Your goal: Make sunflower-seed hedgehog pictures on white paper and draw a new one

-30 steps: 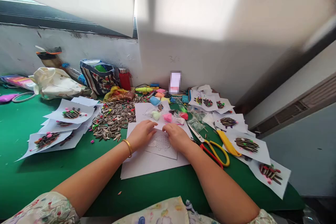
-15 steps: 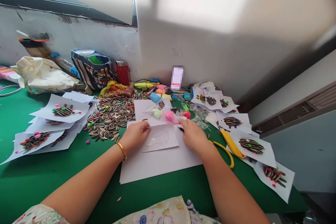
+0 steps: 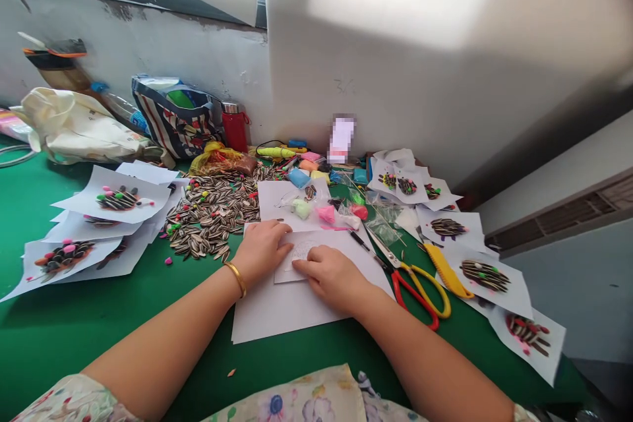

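A small white paper card [image 3: 284, 275] with a pencil-like line drawing of a hedgehog lies on larger white sheets [image 3: 277, 320]. My left hand [image 3: 262, 247] rests over the card's left edge, its thumb apart from the other fingers. Across the drawing lies my right hand [image 3: 336, 277], fingers stretched to the left and touching the card; it covers much of the picture. Right of the sheets are a black pen [image 3: 363, 244] and scissors [image 3: 415, 277] with one red and one yellow handle.
Sunflower seeds [image 3: 208, 231] are heaped left of the sheets. Seed-hedgehog cards stand in piles at left [image 3: 138, 194] and right [image 3: 519, 280]. Bagged coloured clay [image 3: 326, 213], a yellow comb-like tool [image 3: 445, 270], a red bottle [image 3: 234, 128] and a striped bag [image 3: 173, 119] lie around.
My right hand has moved left and down from the card's upper right onto the drawing, uncovering the pen and scissors. My left hand has flattened slightly at the card's left edge.
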`<state>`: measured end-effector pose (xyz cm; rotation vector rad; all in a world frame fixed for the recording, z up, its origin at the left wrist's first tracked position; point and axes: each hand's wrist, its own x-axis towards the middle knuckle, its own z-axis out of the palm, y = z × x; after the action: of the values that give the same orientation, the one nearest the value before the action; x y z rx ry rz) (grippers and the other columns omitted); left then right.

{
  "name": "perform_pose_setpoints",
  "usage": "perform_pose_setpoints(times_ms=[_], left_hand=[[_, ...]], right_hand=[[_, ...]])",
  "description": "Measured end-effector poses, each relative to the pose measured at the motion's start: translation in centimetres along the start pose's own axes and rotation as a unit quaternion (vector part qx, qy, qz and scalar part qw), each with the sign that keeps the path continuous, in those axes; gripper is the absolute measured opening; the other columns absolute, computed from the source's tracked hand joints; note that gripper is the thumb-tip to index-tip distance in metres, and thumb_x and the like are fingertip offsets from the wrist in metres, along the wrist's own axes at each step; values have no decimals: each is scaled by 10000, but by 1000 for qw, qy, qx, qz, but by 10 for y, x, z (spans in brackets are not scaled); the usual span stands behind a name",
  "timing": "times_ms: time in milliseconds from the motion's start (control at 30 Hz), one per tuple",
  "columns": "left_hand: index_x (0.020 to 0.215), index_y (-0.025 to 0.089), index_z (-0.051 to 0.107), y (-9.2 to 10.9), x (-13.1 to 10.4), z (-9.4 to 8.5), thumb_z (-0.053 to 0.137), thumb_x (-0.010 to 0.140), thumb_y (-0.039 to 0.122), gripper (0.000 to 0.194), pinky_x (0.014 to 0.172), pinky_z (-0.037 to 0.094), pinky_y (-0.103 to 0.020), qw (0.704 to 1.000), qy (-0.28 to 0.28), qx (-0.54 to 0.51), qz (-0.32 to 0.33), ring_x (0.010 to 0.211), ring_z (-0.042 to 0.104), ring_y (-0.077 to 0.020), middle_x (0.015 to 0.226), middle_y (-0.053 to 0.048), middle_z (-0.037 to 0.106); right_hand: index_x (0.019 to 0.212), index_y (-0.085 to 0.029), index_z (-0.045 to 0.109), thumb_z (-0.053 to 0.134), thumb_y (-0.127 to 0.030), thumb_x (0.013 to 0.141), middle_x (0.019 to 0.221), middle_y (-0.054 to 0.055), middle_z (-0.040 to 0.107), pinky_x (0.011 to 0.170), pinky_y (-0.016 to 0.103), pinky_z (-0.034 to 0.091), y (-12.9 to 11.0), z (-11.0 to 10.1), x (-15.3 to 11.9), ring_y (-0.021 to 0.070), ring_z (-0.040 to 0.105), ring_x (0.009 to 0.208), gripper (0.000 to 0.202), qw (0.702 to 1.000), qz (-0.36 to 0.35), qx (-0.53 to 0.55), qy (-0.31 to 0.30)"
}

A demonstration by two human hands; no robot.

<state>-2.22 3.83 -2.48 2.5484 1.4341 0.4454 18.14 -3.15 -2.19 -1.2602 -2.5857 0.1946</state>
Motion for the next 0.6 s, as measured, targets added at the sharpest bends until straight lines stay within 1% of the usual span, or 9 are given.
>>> perform_pose_setpoints(times_ms=[67,200,367,467,600], left_hand=[[1084,236,658,-1,0,0,629,850,317,250,883,397,-413,1000,0,-3,0,1030,610,-267,1035,-56,674],[1085,234,660,-1,1,1,631,851,315,248,890,397,-415,1000,-2,-5,2,1039,605,-268,1029,-59,671],[1092,233,661,-1,2,2,626,857,318,252,897,397,-417,1000,-7,-8,0,1041,603,-267,1035,-61,668],[1083,233,667,-1,2,1,629,853,317,248,905,397,-418,1000,-5,-12,-1,1036,605,-266,1031,-59,667],[1083,234,670,-1,2,0,629,846,313,254,899,402,-416,1000,-9,-18,-1,1039,603,-273,1028,-61,662]], right_hand=[[1191,-256,659,555,-117,858,905,45,601,717,299,360,-6,3,2,189,509,828,375,1000,7,-23,-17],[1212,-266,654,562,-135,862,900,42,598,723,302,338,-6,3,3,188,497,831,385,999,14,-30,-31],[1223,-256,645,554,-110,850,934,49,597,760,304,335,-5,3,2,193,490,874,410,999,26,-14,-22],[1222,-249,644,548,-112,853,931,51,597,756,307,328,-6,4,2,196,485,871,405,999,33,-15,-19],[1201,-272,649,554,-124,851,927,42,584,748,313,319,-7,6,2,193,478,861,392,1000,7,-19,-7]])
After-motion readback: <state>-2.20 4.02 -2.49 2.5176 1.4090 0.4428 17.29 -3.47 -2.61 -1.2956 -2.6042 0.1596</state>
